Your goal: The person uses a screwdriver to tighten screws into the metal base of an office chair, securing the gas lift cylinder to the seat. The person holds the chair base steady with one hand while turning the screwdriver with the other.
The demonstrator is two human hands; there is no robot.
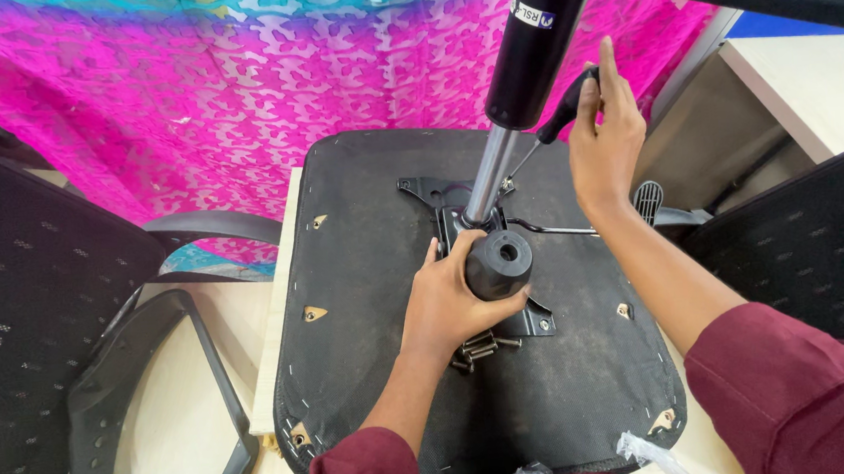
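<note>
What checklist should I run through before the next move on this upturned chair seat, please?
1. Left hand grips the black round knob: ok.
2. Right hand holds the black-handled screwdriver: ok.
3. Screwdriver tip seated on a screw near the gas cylinder base: cannot tell, too small.
4. Spare screws lie within reach on the seat underside: ok.
5. Seat lies flat on the table: ok.
6. Metal mounting plate fully fastened: cannot tell.
</note>
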